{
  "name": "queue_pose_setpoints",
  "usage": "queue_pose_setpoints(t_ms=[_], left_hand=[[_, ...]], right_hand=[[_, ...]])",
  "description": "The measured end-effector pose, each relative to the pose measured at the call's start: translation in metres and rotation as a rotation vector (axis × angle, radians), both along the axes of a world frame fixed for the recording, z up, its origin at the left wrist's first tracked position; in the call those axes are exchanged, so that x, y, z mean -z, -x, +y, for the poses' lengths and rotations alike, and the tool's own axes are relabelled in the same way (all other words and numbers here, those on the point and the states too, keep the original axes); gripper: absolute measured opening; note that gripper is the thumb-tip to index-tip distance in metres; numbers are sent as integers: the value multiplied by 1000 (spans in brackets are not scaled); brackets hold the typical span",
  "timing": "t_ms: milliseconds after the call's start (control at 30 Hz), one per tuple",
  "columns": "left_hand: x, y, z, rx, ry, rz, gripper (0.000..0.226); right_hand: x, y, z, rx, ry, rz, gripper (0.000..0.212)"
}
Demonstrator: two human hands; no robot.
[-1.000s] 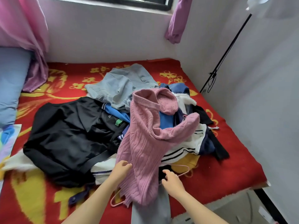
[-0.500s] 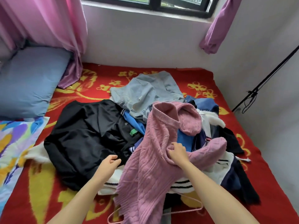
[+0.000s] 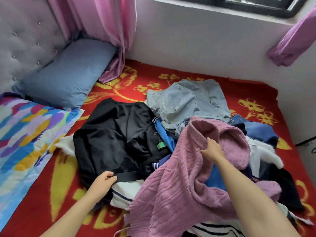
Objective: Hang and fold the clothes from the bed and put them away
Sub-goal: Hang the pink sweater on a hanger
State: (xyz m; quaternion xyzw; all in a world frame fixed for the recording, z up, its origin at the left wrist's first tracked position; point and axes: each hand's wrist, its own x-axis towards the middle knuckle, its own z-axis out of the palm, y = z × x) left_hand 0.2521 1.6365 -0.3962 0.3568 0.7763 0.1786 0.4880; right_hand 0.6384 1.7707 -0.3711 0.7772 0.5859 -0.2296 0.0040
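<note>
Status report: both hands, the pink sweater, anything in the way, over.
Right hand grips pink sweater near collar. Left hand on black jacket hem, grip unclear. Sweater lies atop clothes pile, nothing covering it.

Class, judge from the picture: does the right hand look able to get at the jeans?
Probably yes. The jeans lie uncovered atop the pile, just beyond the sweater the right hand holds; nothing blocks the way.

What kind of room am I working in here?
Most likely a home bedroom: a red flowered blanket, a blue pillow against a tufted headboard, and a pink curtain by the window.
</note>
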Motion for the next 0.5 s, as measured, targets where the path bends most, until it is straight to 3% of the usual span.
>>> queue_pose_setpoints(t_ms=[100, 233, 300, 400, 500], left_hand=[[4, 3, -4, -4, 14, 13, 25], [11, 4, -9, -30, 7, -16, 19], [10, 3, -10, -52, -1, -41, 15], [5, 1, -9, -37, -13, -44, 9], [-3, -7, -5, 1, -41, -71, 8]], right_hand=[[5, -4, 14, 20, 45, 14, 75], [19, 0, 4, 134, 84, 51, 39], [28, 6, -14, 161, 66, 41, 33], [25, 15, -37, 133, -115, 102, 23], [-1, 9, -56, 56, -370, 254, 46]])
